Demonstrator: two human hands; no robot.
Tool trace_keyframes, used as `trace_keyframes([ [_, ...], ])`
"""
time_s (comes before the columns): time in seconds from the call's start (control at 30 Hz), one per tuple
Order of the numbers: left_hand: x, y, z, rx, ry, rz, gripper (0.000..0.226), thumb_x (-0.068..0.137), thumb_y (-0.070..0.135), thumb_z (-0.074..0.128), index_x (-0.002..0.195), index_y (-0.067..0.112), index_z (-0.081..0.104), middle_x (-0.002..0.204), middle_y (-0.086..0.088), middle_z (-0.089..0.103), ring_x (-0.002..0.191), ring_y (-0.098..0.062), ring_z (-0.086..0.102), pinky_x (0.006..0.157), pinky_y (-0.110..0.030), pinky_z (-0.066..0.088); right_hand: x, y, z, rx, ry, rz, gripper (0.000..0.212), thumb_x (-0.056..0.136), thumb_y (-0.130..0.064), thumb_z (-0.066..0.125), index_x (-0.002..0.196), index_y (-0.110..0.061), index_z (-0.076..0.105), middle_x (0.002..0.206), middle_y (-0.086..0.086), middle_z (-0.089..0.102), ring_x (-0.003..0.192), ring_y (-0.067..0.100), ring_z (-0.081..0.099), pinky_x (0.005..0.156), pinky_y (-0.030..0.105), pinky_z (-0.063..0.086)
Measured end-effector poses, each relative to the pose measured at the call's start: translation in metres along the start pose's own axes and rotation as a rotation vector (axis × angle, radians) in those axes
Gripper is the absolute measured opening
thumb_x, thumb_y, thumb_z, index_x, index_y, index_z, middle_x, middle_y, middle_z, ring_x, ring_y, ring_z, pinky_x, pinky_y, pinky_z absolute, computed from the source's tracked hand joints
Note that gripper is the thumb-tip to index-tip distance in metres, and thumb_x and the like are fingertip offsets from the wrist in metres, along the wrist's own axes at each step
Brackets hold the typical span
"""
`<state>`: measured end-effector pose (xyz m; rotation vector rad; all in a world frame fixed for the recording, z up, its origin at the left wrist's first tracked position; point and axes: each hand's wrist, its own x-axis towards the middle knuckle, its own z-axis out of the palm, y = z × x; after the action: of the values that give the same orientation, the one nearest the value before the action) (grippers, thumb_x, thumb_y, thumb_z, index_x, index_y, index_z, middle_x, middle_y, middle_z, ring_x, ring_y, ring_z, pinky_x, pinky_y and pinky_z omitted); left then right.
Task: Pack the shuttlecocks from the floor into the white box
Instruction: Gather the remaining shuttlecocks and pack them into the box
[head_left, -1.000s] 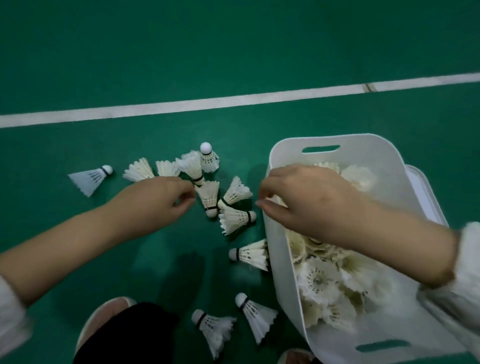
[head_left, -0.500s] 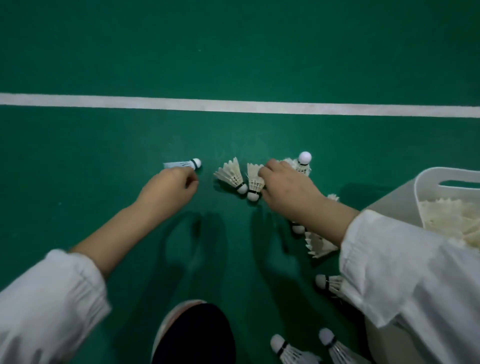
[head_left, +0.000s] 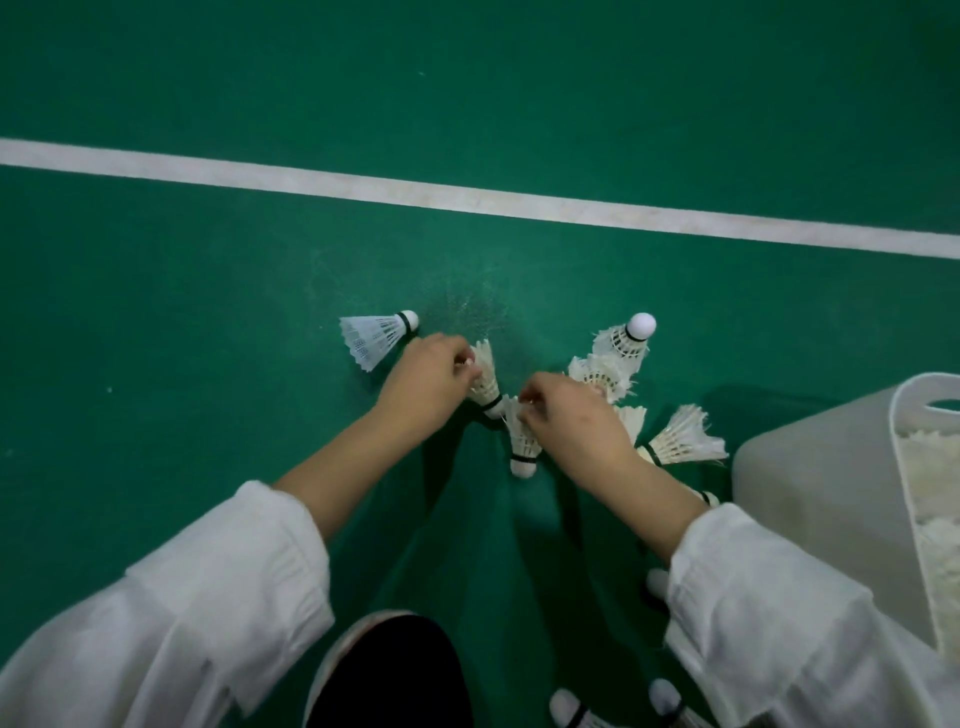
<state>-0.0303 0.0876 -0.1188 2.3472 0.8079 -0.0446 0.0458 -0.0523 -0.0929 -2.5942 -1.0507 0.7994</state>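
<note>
Several white shuttlecocks lie on the green floor. My left hand (head_left: 423, 387) pinches the feather skirt of one shuttlecock (head_left: 485, 382), cork end pointing down-right. My right hand (head_left: 569, 426) pinches the skirt of another shuttlecock (head_left: 522, 441), its cork toward me. A bluish shuttlecock (head_left: 374, 338) lies just beyond my left hand. One stands upright (head_left: 631, 335) at the far right, with others (head_left: 680, 439) beside my right wrist. The white box (head_left: 815, 499) stands at the right edge, holding several shuttlecocks; only its near wall and rim show.
A white court line (head_left: 467, 197) crosses the floor beyond the shuttlecocks. My dark trouser knee and shoe (head_left: 384, 670) are at the bottom centre. Two more shuttlecock corks (head_left: 566, 709) lie near the bottom right, partly hidden by my white sleeve.
My left hand moved right from the bluish shuttlecock and closed on a feathered one. My right hand shifted onto the neighbouring shuttlecock and gripped its skirt. The view tilted slightly.
</note>
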Motion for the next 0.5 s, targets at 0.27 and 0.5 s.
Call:
trace_keyframes([
  [0.27,-0.066,-0.034,-0.026,-0.471,0.010,-0.203,0.011,0.090,0.027,0.055,0.085,0.017,0.057,0.077,-0.007,0.066,0.066,-0.022,0.063,0.071,-0.036,0.050,-0.016,0.001,-0.008,0.154,0.043,-0.048,0.017,0.088,-0.017,0.055,0.101,-0.010,0.063,0.099,0.007,0.063,0.093,0.022,0.057,0.077,0.028,0.041],
  [0.5,-0.056,-0.060,-0.043,-0.480,0.217,-0.559,0.040,0.086,0.045,0.056,0.117,0.021,0.053,0.105,0.000,0.058,0.096,-0.019,0.056,0.085,-0.032,0.043,-0.022,-0.001,-0.013,0.218,0.079,-0.125,0.011,0.089,-0.017,0.056,0.092,-0.010,0.064,0.090,0.001,0.056,0.082,0.014,0.051,0.073,0.024,0.038],
])
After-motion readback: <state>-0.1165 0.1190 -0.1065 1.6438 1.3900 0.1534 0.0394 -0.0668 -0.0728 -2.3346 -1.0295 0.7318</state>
